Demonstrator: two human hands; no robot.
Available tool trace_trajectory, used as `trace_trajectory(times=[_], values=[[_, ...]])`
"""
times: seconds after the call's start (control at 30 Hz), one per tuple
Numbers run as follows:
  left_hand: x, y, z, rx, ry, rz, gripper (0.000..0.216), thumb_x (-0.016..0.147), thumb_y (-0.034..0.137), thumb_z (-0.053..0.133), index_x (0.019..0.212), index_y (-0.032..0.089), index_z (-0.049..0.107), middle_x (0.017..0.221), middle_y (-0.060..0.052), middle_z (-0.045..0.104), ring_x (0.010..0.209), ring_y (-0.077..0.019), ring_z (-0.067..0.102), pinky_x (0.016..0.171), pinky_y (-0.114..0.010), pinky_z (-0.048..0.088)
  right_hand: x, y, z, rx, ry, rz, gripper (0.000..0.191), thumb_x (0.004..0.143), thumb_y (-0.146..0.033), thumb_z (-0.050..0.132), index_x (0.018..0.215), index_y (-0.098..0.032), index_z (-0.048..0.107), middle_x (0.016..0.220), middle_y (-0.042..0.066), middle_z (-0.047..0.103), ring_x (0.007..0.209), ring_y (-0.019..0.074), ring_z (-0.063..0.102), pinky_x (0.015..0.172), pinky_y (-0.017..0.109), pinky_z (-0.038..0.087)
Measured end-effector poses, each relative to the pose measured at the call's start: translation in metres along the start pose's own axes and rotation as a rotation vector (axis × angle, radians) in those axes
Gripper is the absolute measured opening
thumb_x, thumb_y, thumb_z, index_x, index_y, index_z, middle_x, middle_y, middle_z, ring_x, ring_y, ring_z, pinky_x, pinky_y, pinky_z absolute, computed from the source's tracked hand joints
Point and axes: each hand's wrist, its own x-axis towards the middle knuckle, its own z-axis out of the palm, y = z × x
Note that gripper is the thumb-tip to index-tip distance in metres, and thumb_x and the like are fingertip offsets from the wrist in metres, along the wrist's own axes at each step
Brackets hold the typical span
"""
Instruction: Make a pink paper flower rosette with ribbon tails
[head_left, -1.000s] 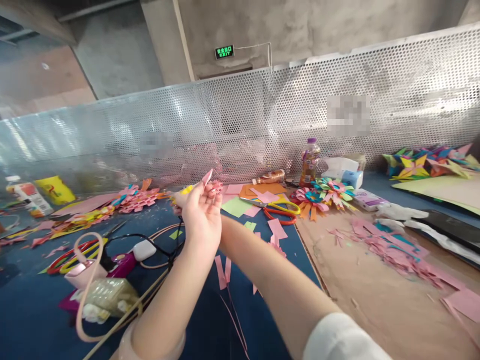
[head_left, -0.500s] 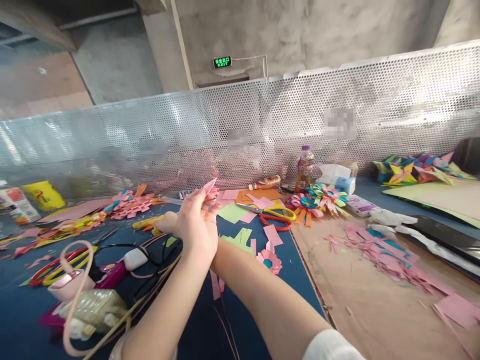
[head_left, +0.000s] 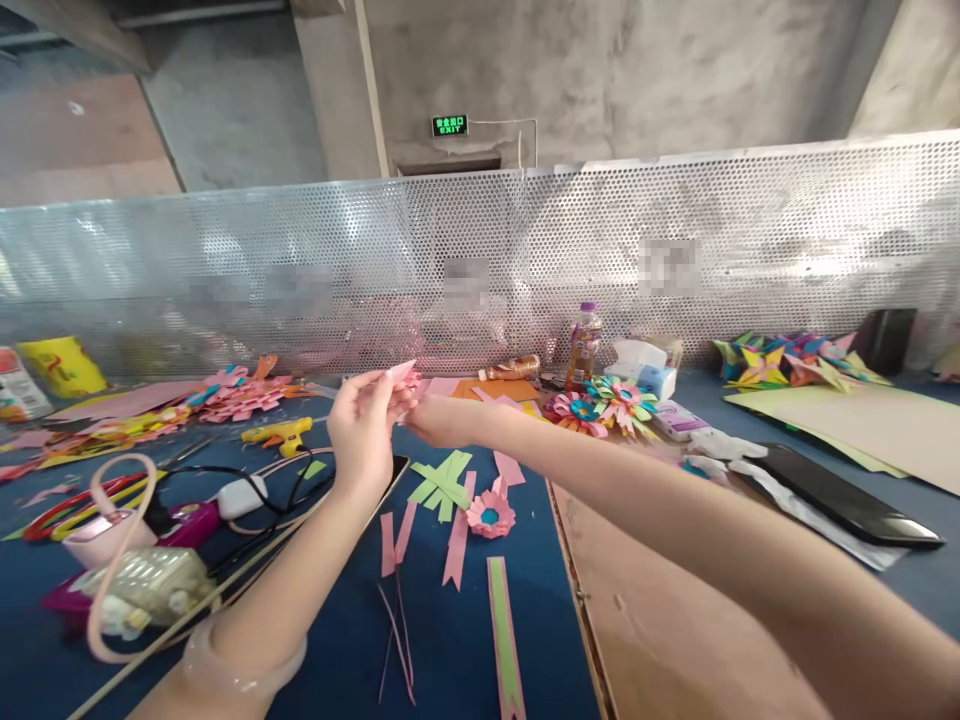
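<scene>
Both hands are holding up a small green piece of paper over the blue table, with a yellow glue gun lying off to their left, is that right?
Not quite. The head view shows that the piece of paper pinched between the left hand and the right hand is pink, not green. The rest holds: it is over the blue table, and the yellow glue gun lies to their left.

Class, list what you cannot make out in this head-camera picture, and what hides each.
Head view: fingers of the left hand pinching the pink paper piece cover part of it.
The right hand has its fingertips turned away; its grip cannot be told.
Notices on the mesh screen are blurred out.
The bottle label is too small to read.
The carton is cut by the left edge.
</scene>
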Motion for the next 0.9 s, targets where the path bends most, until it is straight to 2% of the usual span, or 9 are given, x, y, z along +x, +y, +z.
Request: trace_trajectory(times=[0.07, 0.17, 0.2, 0.3, 0.37, 0.5, 0.63, 0.77, 0.9], values=[[-0.003, -0.004, -0.001, 0.094, -0.043, -0.015, 0.02, 0.07, 0.027, 0.065, 0.085, 0.015, 0.06, 0.067, -0.002, 0.063, 0.061, -0.0131, 0.062, 0.065, -0.028, 0.052, -0.033, 0.003, -0.017, -0.124, -0.124, 0.002, 0.025, 0.069, -0.003, 0.058, 0.047, -0.013, 0.053, 0.048, -0.002, 0.049, 0.049, 0.0081, 0.043, 0.053, 0.025, 0.037], [-0.011, -0.003, 0.001, 0.289, -0.155, -0.029, 0.018, 0.072, 0.029, 0.063, 0.085, 0.016, 0.062, 0.069, -0.004, 0.064, 0.064, -0.0152, 0.063, 0.066, -0.028, 0.051, -0.074, -0.001, -0.04, -0.238, -0.19, -0.012, 0.028, 0.072, -0.005, 0.051, 0.045, -0.014, 0.052, 0.046, -0.002, 0.047, 0.045, 0.0069, 0.034, 0.048, 0.025, 0.028], [-0.014, -0.002, 0.002, 0.36, -0.221, -0.032, 0.018, 0.074, 0.03, 0.062, 0.085, 0.016, 0.062, 0.07, -0.004, 0.065, 0.065, -0.016, 0.064, 0.066, -0.028, 0.051, -0.083, -0.004, -0.045, -0.295, -0.158, -0.018, 0.027, 0.076, -0.009, 0.048, 0.051, -0.014, 0.056, 0.052, 0.0, 0.051, 0.048, 0.0079, 0.037, 0.05, 0.025, 0.028], [-0.028, 0.001, 0.009, 0.487, -0.494, -0.08, 0.017, 0.077, 0.031, 0.058, 0.087, 0.019, 0.065, 0.075, -0.006, 0.067, 0.066, -0.018, 0.065, 0.067, -0.028, 0.05, -0.096, -0.009, -0.054, -0.57, 0.111, 0.056, 0.024, 0.084, -0.023, 0.045, 0.073, -0.015, 0.064, 0.077, 0.007, 0.06, 0.066, 0.0139, 0.05, 0.055, 0.026, 0.032], [-0.038, 0.0, 0.013, 0.516, -0.636, -0.129, 0.017, 0.078, 0.031, 0.056, 0.087, 0.021, 0.066, 0.078, -0.006, 0.067, 0.067, -0.0186, 0.065, 0.066, -0.028, 0.049, -0.096, -0.009, -0.053, -0.641, 0.134, 0.112, 0.022, 0.082, -0.029, 0.049, 0.082, -0.015, 0.066, 0.087, 0.009, 0.059, 0.075, 0.0179, 0.053, 0.055, 0.025, 0.033], [-0.052, -0.005, 0.016, 0.549, -0.744, -0.179, 0.017, 0.08, 0.03, 0.053, 0.092, 0.022, 0.063, 0.079, -0.005, 0.066, 0.068, -0.0187, 0.064, 0.065, -0.029, 0.048, -0.096, -0.006, -0.043, -0.639, 0.05, 0.176, 0.014, 0.077, -0.021, 0.055, 0.075, -0.014, 0.067, 0.082, 0.009, 0.06, 0.077, 0.0197, 0.055, 0.054, 0.026, 0.032], [-0.056, -0.008, 0.017, 0.459, -0.752, -0.246, 0.031, 0.078, 0.028, 0.055, 0.109, 0.023, 0.052, 0.075, -0.003, 0.064, 0.068, -0.0188, 0.063, 0.067, -0.031, 0.047, -0.101, 0.003, -0.034, -0.596, 0.049, 0.215, 0.016, 0.076, -0.023, 0.056, 0.066, -0.016, 0.066, 0.075, 0.008, 0.06, 0.074, 0.0201, 0.055, 0.051, 0.026, 0.031], [-0.056, -0.003, 0.018, 0.548, -0.782, -0.23, 0.036, 0.077, 0.03, 0.056, 0.113, 0.024, 0.051, 0.077, -0.004, 0.064, 0.069, -0.0189, 0.061, 0.064, -0.029, 0.044, -0.111, 0.013, -0.028, -0.56, 0.103, 0.23, 0.014, 0.075, -0.02, 0.056, 0.065, -0.017, 0.065, 0.074, 0.007, 0.059, 0.078, 0.02, 0.054, 0.056, 0.026, 0.034], [-0.05, -0.002, 0.011, 0.835, -0.889, -0.173, 0.024, 0.073, 0.042, 0.057, 0.086, 0.023, 0.064, 0.083, -0.004, 0.062, 0.073, -0.0198, 0.056, 0.062, -0.026, 0.04, -0.131, 0.019, -0.024, -0.283, 0.299, 0.344, 0.016, 0.076, -0.025, 0.055, 0.066, -0.018, 0.066, 0.075, 0.005, 0.06, 0.07, 0.0157, 0.052, 0.06, 0.027, 0.036]])
